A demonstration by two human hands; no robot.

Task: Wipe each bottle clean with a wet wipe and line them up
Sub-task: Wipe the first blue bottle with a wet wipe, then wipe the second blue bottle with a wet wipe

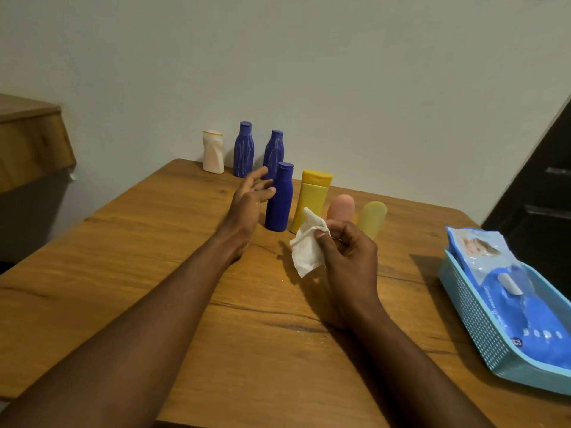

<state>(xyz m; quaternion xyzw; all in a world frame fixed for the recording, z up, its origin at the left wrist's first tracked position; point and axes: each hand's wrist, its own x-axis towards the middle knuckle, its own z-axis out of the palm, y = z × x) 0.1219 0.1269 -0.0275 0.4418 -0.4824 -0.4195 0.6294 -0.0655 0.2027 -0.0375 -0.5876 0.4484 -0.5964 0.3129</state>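
on my feed i get two long, lean arms. the left forearm (139, 304) and right forearm (401, 350) are both bare from the wrist to the bottom edge of the view. the left hand (247, 205) and right hand (349, 251) are bare too, with slim fingers. the nails i can make out on the right hand are cut short.

Seven bottles (279, 199) stand upright; the white wet wipe (307, 245) is crumpled.
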